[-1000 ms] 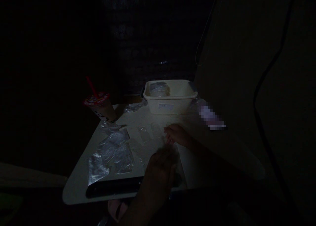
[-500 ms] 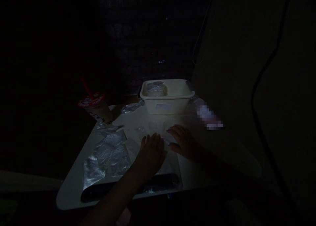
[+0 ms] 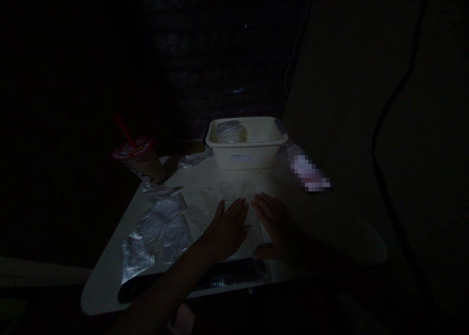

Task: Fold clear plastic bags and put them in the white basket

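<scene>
The scene is very dark. My left hand (image 3: 227,227) lies flat, fingers stretched out, on a thin clear plastic sheet (image 3: 252,227) on the white table (image 3: 106,281). My right hand (image 3: 274,225) lies flat beside it on the same sheet, fingers extended and thumb out to the near side. Neither hand holds anything. Small clear plastic pieces (image 3: 227,192) lie just beyond the fingertips.
A cream plastic tub (image 3: 245,147) with something wrapped in plastic inside stands at the far edge. A drink cup with a red straw (image 3: 137,159) sits at far left. Crumpled clear bags (image 3: 157,227) lie left of my hands. A dark flat object (image 3: 198,279) lies along the near edge.
My left hand moved forward from the near edge and flattened on the sheet. My right hand opened out and slid slightly nearer, now lying flat beside the left.
</scene>
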{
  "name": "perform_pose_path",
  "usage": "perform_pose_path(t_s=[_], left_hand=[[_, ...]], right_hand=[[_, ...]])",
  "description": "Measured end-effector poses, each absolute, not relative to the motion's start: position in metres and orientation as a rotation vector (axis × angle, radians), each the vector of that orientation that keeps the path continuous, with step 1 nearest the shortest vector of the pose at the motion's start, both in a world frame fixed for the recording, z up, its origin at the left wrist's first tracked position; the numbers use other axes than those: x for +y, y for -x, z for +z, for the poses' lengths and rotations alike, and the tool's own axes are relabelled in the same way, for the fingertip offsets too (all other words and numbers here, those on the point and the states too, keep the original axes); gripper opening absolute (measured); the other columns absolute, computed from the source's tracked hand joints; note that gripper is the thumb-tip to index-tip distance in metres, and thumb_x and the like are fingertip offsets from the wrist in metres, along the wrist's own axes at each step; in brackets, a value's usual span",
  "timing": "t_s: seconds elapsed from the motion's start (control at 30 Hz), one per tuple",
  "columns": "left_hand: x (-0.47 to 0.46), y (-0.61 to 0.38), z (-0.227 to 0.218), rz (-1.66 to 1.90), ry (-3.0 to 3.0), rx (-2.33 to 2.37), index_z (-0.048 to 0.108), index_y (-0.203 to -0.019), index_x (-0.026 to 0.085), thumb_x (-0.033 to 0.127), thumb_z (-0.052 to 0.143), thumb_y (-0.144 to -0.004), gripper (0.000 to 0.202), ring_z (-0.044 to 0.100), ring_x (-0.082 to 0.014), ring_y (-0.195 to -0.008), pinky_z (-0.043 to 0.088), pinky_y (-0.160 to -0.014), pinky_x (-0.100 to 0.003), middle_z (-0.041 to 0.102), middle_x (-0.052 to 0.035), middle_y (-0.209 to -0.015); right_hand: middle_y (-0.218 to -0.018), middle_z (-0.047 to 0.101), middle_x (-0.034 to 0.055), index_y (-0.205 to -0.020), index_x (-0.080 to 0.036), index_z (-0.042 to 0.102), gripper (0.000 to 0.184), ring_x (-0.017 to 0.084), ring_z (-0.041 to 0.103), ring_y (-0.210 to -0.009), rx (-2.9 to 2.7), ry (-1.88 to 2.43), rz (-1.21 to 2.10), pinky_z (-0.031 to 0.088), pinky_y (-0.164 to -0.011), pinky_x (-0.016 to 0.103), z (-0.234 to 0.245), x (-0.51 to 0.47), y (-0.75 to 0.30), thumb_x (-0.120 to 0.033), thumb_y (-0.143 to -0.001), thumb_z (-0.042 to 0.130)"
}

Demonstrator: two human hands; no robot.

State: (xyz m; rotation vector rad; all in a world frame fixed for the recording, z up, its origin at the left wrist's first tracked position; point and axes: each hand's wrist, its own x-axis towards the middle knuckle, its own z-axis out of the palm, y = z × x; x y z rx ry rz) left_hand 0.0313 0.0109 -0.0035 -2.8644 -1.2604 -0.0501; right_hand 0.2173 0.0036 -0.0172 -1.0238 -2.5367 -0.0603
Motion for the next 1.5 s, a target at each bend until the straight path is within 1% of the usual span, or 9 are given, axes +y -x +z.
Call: perform_pose_path(t_s=[0.1,0.27,0.5,0.67,0.8,0.9,0.97,1.33,1.5], left_hand=[[0.01,-0.032,-0.003,-0.068,2.832,-1.249,0.022,-0.125,0.01,0.038,0.016,-0.085,0.049,0.015,-0.0202,-0.123,0.015,-0.096,-0.047,0.024,-0.0131,-0.132],[0.016,-0.037,-0.005,-0.076,2.77,-1.285,0.024,-0.124,0.008,0.04,0.014,-0.084,0.052,0.017,-0.0219,-0.122,0.013,-0.095,-0.05,0.025,-0.0149,-0.131],[0.02,-0.039,-0.005,-0.065,2.753,-1.326,0.025,-0.124,0.008,0.039,0.013,-0.085,0.052,0.017,-0.0224,-0.122,0.014,-0.093,-0.052,0.025,-0.0154,-0.131],[0.022,-0.039,-0.006,-0.052,2.745,-1.315,0.025,-0.124,0.008,0.039,0.012,-0.085,0.052,0.019,-0.0225,-0.121,0.014,-0.093,-0.052,0.024,-0.0153,-0.132],[0.021,-0.039,-0.007,-0.063,2.718,-1.309,0.024,-0.124,0.008,0.039,0.013,-0.084,0.052,0.018,-0.0223,-0.122,0.014,-0.094,-0.051,0.024,-0.015,-0.132],[0.02,-0.04,-0.006,-0.069,2.709,-1.32,0.025,-0.124,0.008,0.04,0.013,-0.085,0.052,0.019,-0.0226,-0.121,0.015,-0.094,-0.051,0.025,-0.0149,-0.132],[0.019,-0.042,-0.006,-0.077,2.691,-1.341,0.025,-0.124,0.008,0.039,0.013,-0.085,0.052,0.02,-0.023,-0.121,0.015,-0.093,-0.051,0.026,-0.0149,-0.131],[0.021,-0.043,-0.008,-0.099,2.684,-1.363,0.025,-0.123,0.007,0.039,0.014,-0.085,0.051,0.02,-0.0231,-0.121,0.017,-0.092,-0.052,0.027,-0.0153,-0.131],[0.022,-0.042,-0.004,-0.095,2.683,-1.341,0.029,-0.122,0.008,0.038,0.016,-0.084,0.05,0.023,-0.0232,-0.119,0.016,-0.093,-0.052,0.031,-0.0151,-0.129]], right_hand=[[-0.126,0.029,0.0219,-0.125,-0.003,0.02,0.095,0.033,0.018,-0.119,-2.526,0.964,-0.029,0.021,-0.092,0.05,-0.017,-0.005,-0.221,-0.067,-0.058,0.043],[-0.122,0.034,0.02,-0.124,-0.006,0.022,0.071,0.029,0.023,-0.118,-2.441,1.044,-0.052,0.026,-0.092,0.047,-0.016,0.009,-0.217,-0.05,-0.072,0.042],[-0.126,0.03,0.021,-0.123,-0.004,0.026,0.087,0.033,0.016,-0.119,-2.554,0.992,-0.021,0.021,-0.092,0.051,-0.014,-0.003,-0.217,-0.063,-0.062,0.042],[-0.125,0.031,0.018,-0.123,-0.007,0.026,0.08,0.031,0.016,-0.119,-2.548,0.883,-0.013,0.023,-0.092,0.05,-0.017,-0.014,-0.224,-0.06,-0.066,0.04],[-0.117,0.041,0.0156,-0.116,-0.01,0.036,0.053,0.026,0.03,-0.113,-2.389,1.009,0.037,0.031,-0.087,0.044,-0.014,-0.006,-0.223,-0.041,-0.073,0.043],[-0.088,0.055,0.0069,-0.089,-0.017,0.052,0.02,0.019,0.047,-0.087,-2.37,1.062,0.151,0.036,-0.077,0.038,-0.008,-0.007,-0.22,-0.026,-0.073,0.045],[-0.073,0.055,0.003,-0.073,-0.018,0.053,0.01,0.016,0.048,-0.073,-2.395,1.061,0.245,0.036,-0.07,0.035,-0.006,-0.015,-0.218,-0.027,-0.07,0.048],[-0.062,0.053,-0.0004,-0.061,-0.019,0.052,0.014,0.013,0.044,-0.066,-2.446,0.886,0.374,0.034,-0.07,0.034,-0.007,-0.045,-0.205,-0.024,-0.071,0.045],[-0.082,0.059,0.0046,-0.081,-0.019,0.055,0.02,0.015,0.05,-0.08,-2.358,0.978,0.286,0.037,-0.074,0.034,-0.002,-0.017,-0.223,-0.02,-0.077,0.036]])
